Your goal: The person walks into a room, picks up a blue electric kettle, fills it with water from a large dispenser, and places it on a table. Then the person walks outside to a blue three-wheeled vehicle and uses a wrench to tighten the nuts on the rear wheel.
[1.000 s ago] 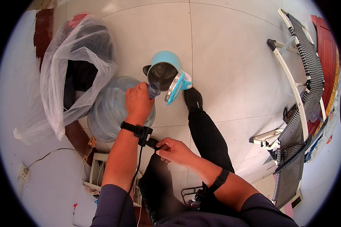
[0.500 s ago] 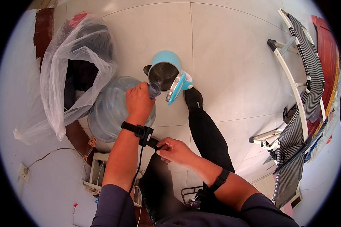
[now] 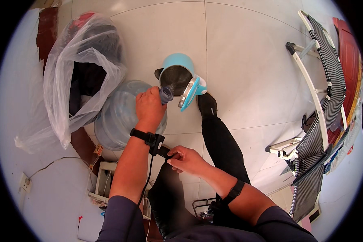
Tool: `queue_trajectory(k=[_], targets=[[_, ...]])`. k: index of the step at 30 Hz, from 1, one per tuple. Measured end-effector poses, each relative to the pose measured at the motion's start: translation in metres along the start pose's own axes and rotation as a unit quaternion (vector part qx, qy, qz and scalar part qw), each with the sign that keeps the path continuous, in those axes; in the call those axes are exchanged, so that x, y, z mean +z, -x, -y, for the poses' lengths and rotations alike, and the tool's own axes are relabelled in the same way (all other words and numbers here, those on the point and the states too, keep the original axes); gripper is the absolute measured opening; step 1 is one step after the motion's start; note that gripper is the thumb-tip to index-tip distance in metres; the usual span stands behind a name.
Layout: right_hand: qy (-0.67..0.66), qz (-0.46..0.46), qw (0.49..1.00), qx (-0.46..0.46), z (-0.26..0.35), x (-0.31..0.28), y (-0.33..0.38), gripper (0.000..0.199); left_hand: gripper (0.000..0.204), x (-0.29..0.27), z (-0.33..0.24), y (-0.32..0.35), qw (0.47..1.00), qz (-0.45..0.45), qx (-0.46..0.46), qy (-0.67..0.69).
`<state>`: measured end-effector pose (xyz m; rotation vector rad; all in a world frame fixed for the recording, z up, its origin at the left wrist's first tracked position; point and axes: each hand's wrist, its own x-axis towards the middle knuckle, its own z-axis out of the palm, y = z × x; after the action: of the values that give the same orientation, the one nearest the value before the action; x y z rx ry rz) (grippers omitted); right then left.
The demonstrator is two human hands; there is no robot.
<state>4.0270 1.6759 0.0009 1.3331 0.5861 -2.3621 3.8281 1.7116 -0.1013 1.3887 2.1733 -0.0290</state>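
My left hand (image 3: 150,105) is wrapped round the neck of a large clear blue water jug (image 3: 116,117), tipped so that its mouth (image 3: 166,95) points at a light-blue kettle (image 3: 177,61). The kettle stands on the floor with its lid (image 3: 189,93) swung back towards me. A faint stream of water appears to run from the jug's mouth into the kettle's steel inside. Over my lap, my right hand (image 3: 185,159) hangs with its fingers loosely bent and apart, nothing visible in them. My left wrist wears a black strap with a small device and cable.
A clear plastic bag (image 3: 56,88) with dark contents stands left of the jug. A folding lounger (image 3: 324,101) with striped fabric is on the right. A wall socket (image 3: 25,182) with a cord and a small white rack (image 3: 105,177) are at lower left. My black shoe (image 3: 207,105) is beside the kettle.
Almost nothing differs. The whole view has shifted very slightly; my left hand keeps its grip on the tipped jug, and my right hand stays in place.
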Motion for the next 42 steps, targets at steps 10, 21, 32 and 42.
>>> queue_trajectory(k=[10, 21, 32, 42], targets=[[0.001, 0.006, 1.000, -0.002, 0.0041, 0.0004, 0.0022, 0.036, 0.046, 0.0010, 0.0024, -0.0004, 1.000, 0.003, 0.007, 0.008], [0.007, 0.006, 1.000, 0.002, 0.0018, 0.0001, 0.0001, 0.037, 0.044, 0.0014, 0.0001, -0.0005, 1.000, -0.001, 0.000, -0.002], [0.012, 0.003, 1.000, 0.002, 0.0070, 0.0011, 0.0027, 0.034, 0.046, 0.0012, 0.0015, -0.0011, 1.000, 0.003, 0.004, 0.001], [0.010, 0.002, 1.000, 0.004, 0.0046, 0.0005, 0.0013, 0.035, 0.044, 0.0024, 0.0008, -0.0018, 1.000, 0.003, 0.000, -0.009]])
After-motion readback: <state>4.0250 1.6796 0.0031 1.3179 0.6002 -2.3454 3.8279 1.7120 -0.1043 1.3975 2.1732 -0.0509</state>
